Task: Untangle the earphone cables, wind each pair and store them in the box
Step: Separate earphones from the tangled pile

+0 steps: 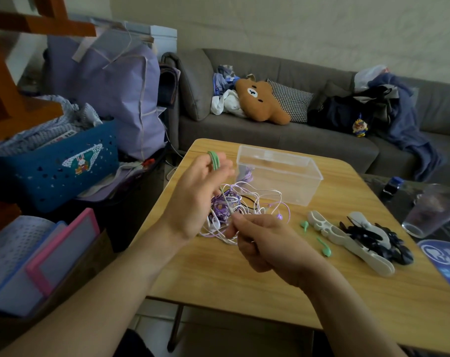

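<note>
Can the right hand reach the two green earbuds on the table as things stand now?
Probably yes. The green earbuds lie in the open just beside the right hand, nothing between them, but its fingers pinch a cable of the tangle and must release first.

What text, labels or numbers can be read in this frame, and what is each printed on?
"EP": white letters on the sticker on the blue perforated basket, beside a cartoon rabbit; any letters before them are cut off.
Blue round mat at the right table edge: white marks, too blurred to read.
Clear plastic box, tangled earphone cables, green wound cable on the left hand: no text visible.
</note>
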`<state>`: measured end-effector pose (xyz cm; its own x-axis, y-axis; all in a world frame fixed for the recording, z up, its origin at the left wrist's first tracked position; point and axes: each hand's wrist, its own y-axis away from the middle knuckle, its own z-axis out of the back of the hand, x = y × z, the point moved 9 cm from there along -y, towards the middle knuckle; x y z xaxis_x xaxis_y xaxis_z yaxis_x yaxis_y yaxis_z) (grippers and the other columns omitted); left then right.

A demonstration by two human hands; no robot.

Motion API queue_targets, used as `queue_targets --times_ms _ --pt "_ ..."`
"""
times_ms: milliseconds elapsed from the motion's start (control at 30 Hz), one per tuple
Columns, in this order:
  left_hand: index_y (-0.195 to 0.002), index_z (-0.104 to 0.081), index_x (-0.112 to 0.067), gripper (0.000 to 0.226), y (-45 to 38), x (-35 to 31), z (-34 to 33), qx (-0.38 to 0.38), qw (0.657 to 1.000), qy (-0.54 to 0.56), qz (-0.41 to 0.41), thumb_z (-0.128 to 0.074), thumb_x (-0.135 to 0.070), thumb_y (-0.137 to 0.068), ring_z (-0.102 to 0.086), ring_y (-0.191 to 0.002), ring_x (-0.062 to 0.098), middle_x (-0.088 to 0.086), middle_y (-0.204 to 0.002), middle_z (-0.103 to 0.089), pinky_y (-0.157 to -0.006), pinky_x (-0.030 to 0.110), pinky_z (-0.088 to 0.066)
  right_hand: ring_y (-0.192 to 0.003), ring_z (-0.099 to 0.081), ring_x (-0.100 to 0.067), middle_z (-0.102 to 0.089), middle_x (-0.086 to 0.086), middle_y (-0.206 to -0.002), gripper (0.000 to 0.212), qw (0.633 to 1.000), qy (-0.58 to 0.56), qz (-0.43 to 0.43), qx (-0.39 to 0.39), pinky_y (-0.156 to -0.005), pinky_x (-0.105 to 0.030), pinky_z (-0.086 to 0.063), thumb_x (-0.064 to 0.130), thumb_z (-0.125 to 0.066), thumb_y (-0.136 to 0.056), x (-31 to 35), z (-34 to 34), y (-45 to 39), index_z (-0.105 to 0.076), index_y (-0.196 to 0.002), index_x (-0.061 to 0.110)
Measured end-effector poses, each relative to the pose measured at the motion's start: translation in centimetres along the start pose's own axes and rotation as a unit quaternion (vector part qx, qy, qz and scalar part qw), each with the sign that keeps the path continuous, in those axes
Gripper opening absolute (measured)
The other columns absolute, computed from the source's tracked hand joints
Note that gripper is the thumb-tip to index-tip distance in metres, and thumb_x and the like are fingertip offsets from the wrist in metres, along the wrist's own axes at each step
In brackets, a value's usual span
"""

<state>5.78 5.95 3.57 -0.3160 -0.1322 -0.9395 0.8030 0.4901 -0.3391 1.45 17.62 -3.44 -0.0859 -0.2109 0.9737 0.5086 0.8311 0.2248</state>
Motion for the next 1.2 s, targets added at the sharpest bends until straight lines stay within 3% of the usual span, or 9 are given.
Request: queue_targets --times_ms 100,233,400,533,633,733,833,967,1200 --pt "-0.117 -0.056 -0.022 0.032 0.9 0.4 -1.7 0.084 0.983 -0.161 -0.018 -0.046 -0.045 -0.096 -0.064 -0.104 0.028 0.011 -0.113 -0.066 -0.089 0.041 -0.051 -0.045 -0.023 -0.010 -0.034 0.003 -0.054 0.035 0.998 0.025 0.010 0.048 -0.040 -0.020 -0.018 0.036 -0.043 -0.103 0.6 -1.0 0.5 -0.059 -0.088 0.008" --pt "-0.087 -0.065 -0.012 0.056 1.8 -0.2 -3.4 0.142 0.961 -0.233 -0.044 -0.028 -0.053 -0.099 -0.065 -0.067 0.020 0.006 -0.073 -0.069 -0.067 0.036 -0.051 -0.045 -0.020 -0.010 -0.026 0.003 -0.054 0.033 0.996 -0.017 0.044 0.071 -0.041 -0.019 -0.018 0.038 -0.051 -0.093 2.6 -0.3 1.5 -0.056 -0.076 0.011" --pt "-0.063 -0.051 -0.007 0.053 1.7 -0.7 -3.0 0.114 0.959 -0.253 -0.054 -0.042 -0.038 -0.105 -0.044 -0.051 0.014 0.005 -0.054 -0.049 -0.053 0.034 -0.038 -0.044 -0.013 -0.010 -0.013 0.003 -0.056 0.038 0.990 -0.111 0.075 -0.037 -0.046 -0.027 -0.010 0.037 -0.058 -0.087 3.5 4.0 2.0 -0.037 -0.063 0.018" --pt "-0.053 -0.037 -0.014 0.054 1.3 1.1 -2.9 0.087 0.991 -0.029 0.098 -0.042 -0.030 -0.104 -0.022 -0.043 0.011 -0.005 -0.046 -0.028 -0.045 0.024 -0.018 -0.045 -0.013 -0.011 -0.013 0.003 -0.056 0.037 0.988 -0.109 0.073 -0.081 -0.049 -0.029 -0.010 0.039 -0.062 -0.083 3.1 5.0 1.8 -0.044 -0.059 0.016" --pt "-0.052 -0.045 -0.017 0.056 1.3 2.1 -3.3 0.060 0.964 0.184 0.185 -0.038 -0.037 -0.104 -0.022 -0.043 0.009 -0.005 -0.046 -0.029 -0.046 0.022 -0.017 -0.048 -0.012 -0.013 -0.014 0.002 -0.057 0.038 0.992 -0.085 0.067 -0.062 -0.049 -0.028 -0.010 0.041 -0.059 -0.089 2.7 3.6 1.5 -0.048 -0.063 0.015" --pt "-0.070 -0.048 -0.014 0.043 0.9 1.8 -3.0 0.043 0.932 0.302 0.196 -0.036 -0.040 -0.103 -0.038 -0.050 0.014 0.002 -0.058 -0.044 -0.053 0.026 -0.027 -0.048 -0.014 -0.012 -0.019 0.002 -0.055 0.041 0.996 -0.049 0.063 -0.041 -0.045 -0.024 -0.014 0.037 -0.049 -0.100 2.3 2.1 1.0 -0.051 -0.068 0.012" --pt "-0.072 -0.048 -0.014 0.030 0.3 1.5 -1.7 0.019 0.931 0.317 0.178 -0.046 -0.034 -0.095 -0.046 -0.059 0.017 0.005 -0.067 -0.053 -0.056 0.028 -0.026 -0.046 -0.018 -0.010 -0.027 0.005 -0.052 0.041 0.998 -0.008 0.060 -0.012 -0.045 -0.023 -0.015 0.035 -0.044 -0.103 2.1 0.7 0.8 -0.054 -0.072 0.010" --pt "-0.067 -0.041 -0.020 0.034 0.7 1.7 -2.0 0.041 0.928 0.310 0.203 -0.052 -0.037 -0.094 -0.037 -0.049 0.012 -0.002 -0.058 -0.046 -0.052 0.025 -0.023 -0.041 -0.023 -0.009 -0.030 0.008 -0.048 0.043 0.996 0.040 0.071 -0.036 -0.040 -0.019 -0.021 0.037 -0.045 -0.103 2.2 0.3 0.7 -0.054 -0.071 0.010" --pt "-0.052 -0.045 -0.022 0.045 0.6 2.9 0.2 -0.075 0.936 0.266 0.219 -0.064 -0.039 -0.089 -0.045 -0.041 0.008 -0.002 -0.050 -0.050 -0.040 0.021 -0.013 -0.042 -0.035 -0.008 -0.041 0.010 -0.046 0.049 0.969 0.217 0.087 -0.081 -0.046 -0.021 -0.031 0.047 -0.049 -0.100 1.8 0.4 0.2 -0.060 -0.061 0.019"
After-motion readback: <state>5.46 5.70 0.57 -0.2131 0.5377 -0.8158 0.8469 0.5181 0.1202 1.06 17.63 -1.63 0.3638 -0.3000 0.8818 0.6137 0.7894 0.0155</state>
